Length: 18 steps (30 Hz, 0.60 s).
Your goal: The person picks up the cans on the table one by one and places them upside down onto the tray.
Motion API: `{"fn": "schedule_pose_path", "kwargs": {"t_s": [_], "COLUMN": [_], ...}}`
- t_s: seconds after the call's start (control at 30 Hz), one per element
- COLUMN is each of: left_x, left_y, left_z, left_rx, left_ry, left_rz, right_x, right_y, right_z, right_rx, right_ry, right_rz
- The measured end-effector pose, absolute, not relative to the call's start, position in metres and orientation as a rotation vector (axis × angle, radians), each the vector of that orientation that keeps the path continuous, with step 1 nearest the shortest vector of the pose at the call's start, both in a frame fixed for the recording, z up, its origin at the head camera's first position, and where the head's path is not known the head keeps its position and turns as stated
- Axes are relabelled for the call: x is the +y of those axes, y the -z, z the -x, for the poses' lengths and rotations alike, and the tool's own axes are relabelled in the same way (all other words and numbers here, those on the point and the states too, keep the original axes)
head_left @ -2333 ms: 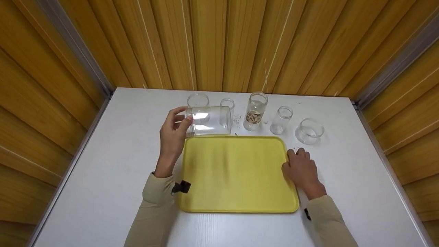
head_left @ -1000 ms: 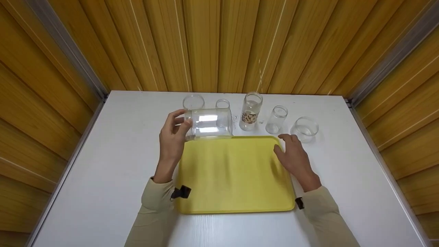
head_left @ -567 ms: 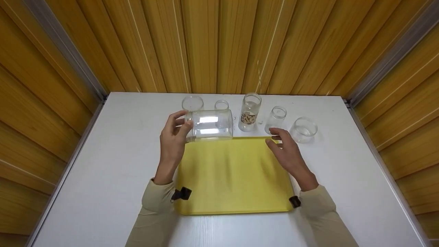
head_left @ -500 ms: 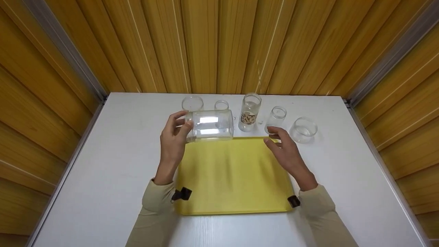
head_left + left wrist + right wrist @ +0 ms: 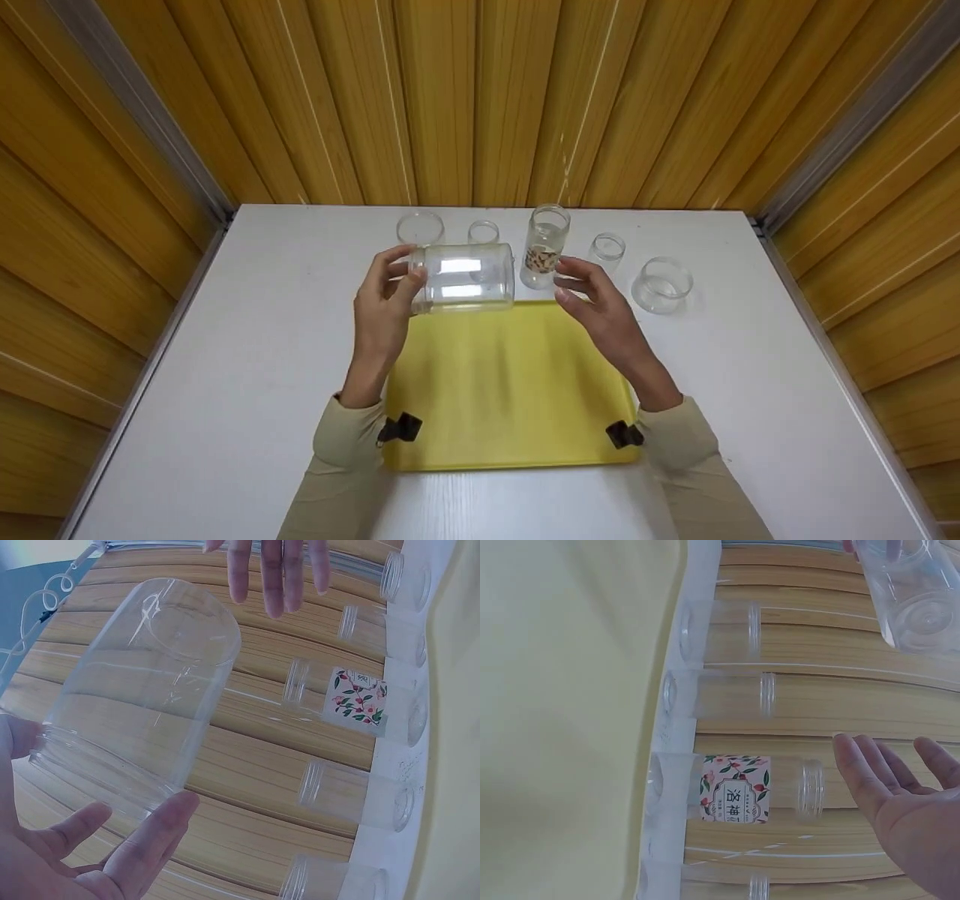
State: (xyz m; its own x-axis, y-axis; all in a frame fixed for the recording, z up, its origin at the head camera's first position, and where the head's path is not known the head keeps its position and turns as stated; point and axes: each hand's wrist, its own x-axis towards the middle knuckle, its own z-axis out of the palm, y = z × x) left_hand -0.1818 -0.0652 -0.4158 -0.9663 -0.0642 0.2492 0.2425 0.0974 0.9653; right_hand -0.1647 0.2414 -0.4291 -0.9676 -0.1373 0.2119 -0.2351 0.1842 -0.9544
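Clearly, the weak spot is the held jar [image 5: 469, 277], which the left hand [image 5: 382, 304] grips only around its threaded neck, sideways over the far edge of the yellow tray [image 5: 510, 420]; its base end juts right unsupported, so smooth walls and a slack grip could let it slip, or swing into those standing behind. The right hand [image 5: 600, 311], fingers loosely bent with nothing in them, is near the labelled jar [image 5: 543, 244]; a careless sweep might topple that, being tall and narrow. Counted: two hands, one held jar, one tray, and five upright on the far part of the table [image 5: 247, 375], left to right: the wide jar [image 5: 420, 226], the small jar [image 5: 484, 232], the labelled jar, the slim jar [image 5: 607, 247] and the squat jar [image 5: 662, 289].
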Motion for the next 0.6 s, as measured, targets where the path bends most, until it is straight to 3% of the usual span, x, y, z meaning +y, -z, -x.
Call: {"fn": "schedule_pose_path", "kwargs": {"t_s": [0.6], "left_x": [-0.059], "left_y": [0.417], "left_z": [0.179], "left_rx": [-2.152], "left_ry": [1.948], "left_rz": [0.222], "right_x": [0.219], "right_y": [0.417], "right_z": [0.158], "right_rx": [-2.238], "right_ry": [-2.05], "right_rz": [-0.634]}}
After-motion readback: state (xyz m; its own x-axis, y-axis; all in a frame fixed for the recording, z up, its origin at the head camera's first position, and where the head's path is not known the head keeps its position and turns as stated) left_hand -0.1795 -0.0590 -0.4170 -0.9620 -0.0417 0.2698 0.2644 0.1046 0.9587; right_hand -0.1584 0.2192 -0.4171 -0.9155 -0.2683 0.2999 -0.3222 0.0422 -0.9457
